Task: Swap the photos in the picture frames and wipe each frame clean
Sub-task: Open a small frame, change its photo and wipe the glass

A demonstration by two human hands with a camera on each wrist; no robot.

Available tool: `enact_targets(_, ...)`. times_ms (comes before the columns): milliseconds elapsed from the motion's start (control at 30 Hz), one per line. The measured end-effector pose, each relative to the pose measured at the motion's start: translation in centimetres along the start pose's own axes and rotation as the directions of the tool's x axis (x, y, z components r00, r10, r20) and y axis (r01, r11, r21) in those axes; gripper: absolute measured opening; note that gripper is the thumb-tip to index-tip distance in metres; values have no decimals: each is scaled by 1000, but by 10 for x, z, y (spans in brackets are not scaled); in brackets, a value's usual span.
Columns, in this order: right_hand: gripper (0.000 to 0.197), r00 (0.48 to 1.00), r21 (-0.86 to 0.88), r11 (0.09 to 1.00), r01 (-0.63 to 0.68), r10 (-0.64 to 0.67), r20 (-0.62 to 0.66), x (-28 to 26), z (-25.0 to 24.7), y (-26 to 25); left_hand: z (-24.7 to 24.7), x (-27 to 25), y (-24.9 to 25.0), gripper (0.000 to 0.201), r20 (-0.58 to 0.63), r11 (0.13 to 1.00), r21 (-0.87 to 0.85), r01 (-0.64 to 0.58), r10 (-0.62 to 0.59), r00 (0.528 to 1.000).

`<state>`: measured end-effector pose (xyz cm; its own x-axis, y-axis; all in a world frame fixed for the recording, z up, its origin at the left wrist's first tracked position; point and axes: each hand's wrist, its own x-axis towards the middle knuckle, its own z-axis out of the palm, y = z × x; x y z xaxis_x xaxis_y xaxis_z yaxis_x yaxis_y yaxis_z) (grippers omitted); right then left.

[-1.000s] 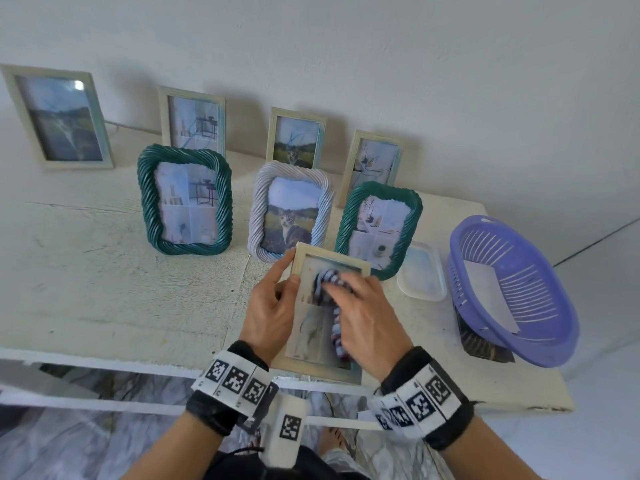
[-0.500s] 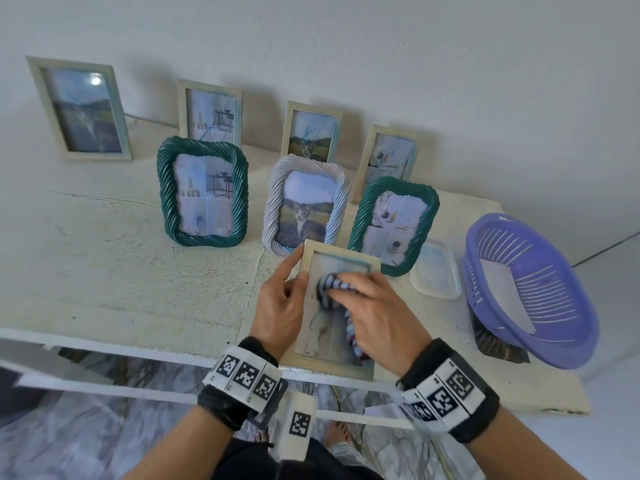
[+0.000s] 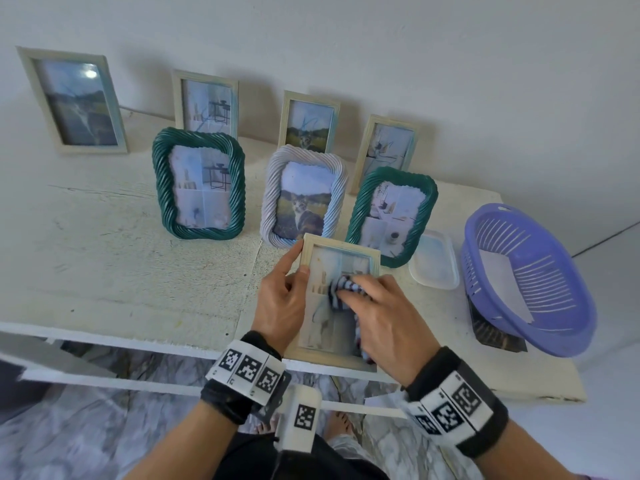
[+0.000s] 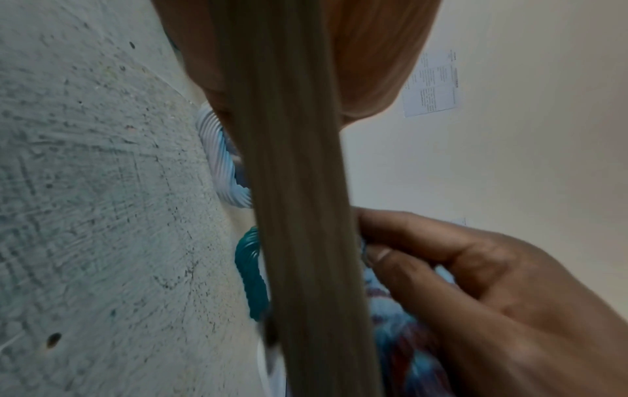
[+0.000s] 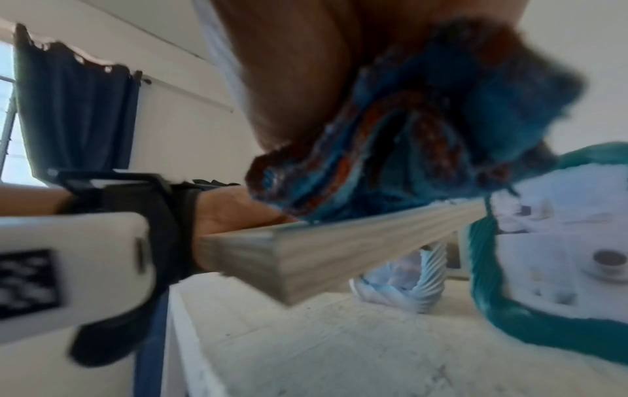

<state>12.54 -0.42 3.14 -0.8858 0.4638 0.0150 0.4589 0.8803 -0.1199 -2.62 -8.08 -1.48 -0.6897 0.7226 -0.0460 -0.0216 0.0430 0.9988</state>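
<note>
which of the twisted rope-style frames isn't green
The middle one of the three, the white twisted frame with the cat photo. The twisted frames on either side of it, left and right, are both dark green.

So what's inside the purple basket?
Inside the purple basket lies a white sheet, flat against the slotted wall. The near rim hides the bottom, so anything lower down cannot be seen. Something dark pokes out underneath the basket.

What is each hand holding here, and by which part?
Left hand grips the cream frame by its left edge. Right hand holds the bunched striped cloth against the glass.
</note>
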Motion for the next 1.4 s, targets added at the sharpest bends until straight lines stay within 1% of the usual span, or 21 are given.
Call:
enact_targets(33, 50, 1000, -6, 1000, -6, 6, -6, 1, -2, -1, 0, 1, 0, 38, 6, 1000, -2, 4, -4, 1000)
enact_targets(100, 47, 998, -31, 998, 57, -57, 1, -7, 2, -8, -1, 1, 1, 38, 16, 1000, -17, 19, -19, 1000)
enact_targets(233, 41, 976, 9, 981, 194, -194, 104, -26, 8, -9, -1, 1, 1, 39, 16, 1000, 8, 27, -28, 999)
enact_targets(300, 44, 989, 20, 990, 137, -138, 59, -14, 5, 4, 1, 1, 0, 40, 10, 999, 27, 25, -26, 1000)
enact_targets(400, 50, 999, 35, 999, -38, 39, -36, 11, -1, 17, 8, -2, 2, 39, 38, 1000, 16, 4, -5, 999)
enact_targets(467, 53, 996, 13, 997, -80, 80, -37, 21, -2, 14, 8, -2, 3, 40, 46, 1000, -1, 13, -13, 999)
enact_targets(533, 45, 998, 7, 999, -37, 38, -43, 20, -2, 2, 5, 2, 1, 40, 44, 1000, -10, 22, -21, 999)
enact_targets(600, 41, 995, 24, 995, 94, -93, -45, 10, 3, -12, 0, 5, -1, 39, 31, 1000, 10, 15, -15, 999)
enact_targets(667, 44, 972, 42, 973, 227, -229, 55, -4, 9, -22, -2, 6, -3, 39, 16, 1000, 14, 14, -15, 1000)
enact_targets(700, 42, 961, 52, 965, 256, -260, 94, -8, 10, -21, -3, 6, -4, 39, 9, 1000, 17, 13, -13, 1000)
enact_targets(733, 38, 960, 56, 964, 259, -263, 92, -7, 9, -17, -3, 5, -5, 39, 6, 1000, 29, 6, -6, 1000)
enact_targets(767, 36, 969, 60, 971, 232, -236, 72, -2, 9, -10, -3, 5, -6, 39, 4, 999, 44, 2, -2, 1000)
enact_targets(867, 43, 998, -3, 999, 54, -54, 42, 24, 6, 16, -1, 5, -5, 40, 37, 1000, 12, 12, -12, 999)
enact_targets(933, 45, 998, -46, 999, 20, -17, 54, 35, 4, 17, -2, 7, -3, 39, 48, 1000, -6, 11, -11, 999)
enact_targets(1000, 43, 998, -49, 997, 62, -61, 29, 28, 3, 3, -4, 11, -3, 39, 36, 1000, 9, 4, -5, 999)
enact_targets(1100, 35, 957, 19, 961, 277, -278, 80, 6, -2, -22, -8, 13, -4, 40, 20, 1000, 29, 5, -6, 1000)
enact_targets(1167, 35, 944, 70, 943, 325, -328, 38, 4, -5, -20, -8, 13, -5, 40, 9, 1000, 20, 13, -13, 1000)
enact_targets(1233, 34, 971, 75, 969, 237, -239, 10, 15, -4, -8, -5, 14, -7, 40, 5, 1000, 15, -2, 2, 1000)
enact_targets(1300, 42, 995, 40, 995, 92, -94, 41, 28, -5, 0, -3, 17, -9, 41, -2, 999, 27, -19, 19, 1000)
enact_targets(1333, 45, 996, 12, 998, 66, -66, 57, 32, -3, -1, -3, 18, -9, 41, -5, 1000, 27, -16, 17, 1000)
enact_targets(1400, 43, 990, 0, 993, 117, -116, 85, 28, 1, -11, -7, 19, -9, 41, -3, 1000, 20, -5, 5, 1000)
